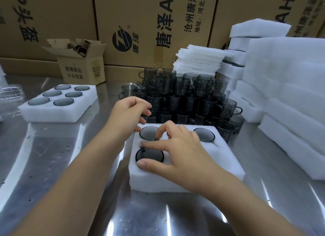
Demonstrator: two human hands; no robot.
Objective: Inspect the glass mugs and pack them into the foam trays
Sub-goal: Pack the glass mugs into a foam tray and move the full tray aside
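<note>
Table (52, 165): shiny steel under everything; 2 bare forearms reach across it from the near edge.
Right hand (181, 153): over the near tray, fingers spread. The thumb lies on the near edge of the near-left mug and the forefinger lies nearly straight on its far edge. The middle finger arches up with its tip on the foam in the far row. Nothing is gripped; the hand rests on top.
Near tray (219, 167): white foam block at the centre, just on the near side of the pile.
Near-left mug (149, 155): sunk in its hole, round grey top about level with the foam.
Far row: the far-left mug (148, 133) and far-right mug (204, 134) show the same grey tops. The right hand mostly hides the hole between them and the rest of the near row.
Left hand (130, 111): at the pile's near-left foot, above the near tray's far-left corner. Its fingers are curled with the tips against dark glass; whether they hold a mug I cannot tell.
Pile (184, 95): dark grey glass mugs with handles, stacked several layers high.
Left tray (58, 112): well apart on the left, 6 grey tops in 2 rows of 3.
Sheets (198, 60): thin white foam, stacked behind the pile on its right.
Spare trays (290, 95): thick white foam blocks stacked along the right side.
Small carton (80, 72): open, far left of the pile, brown scraps inside.
Cartons (140, 24): large printed boxes along the far side.
Wrap (10, 93): clear plastic at the left edge.
</note>
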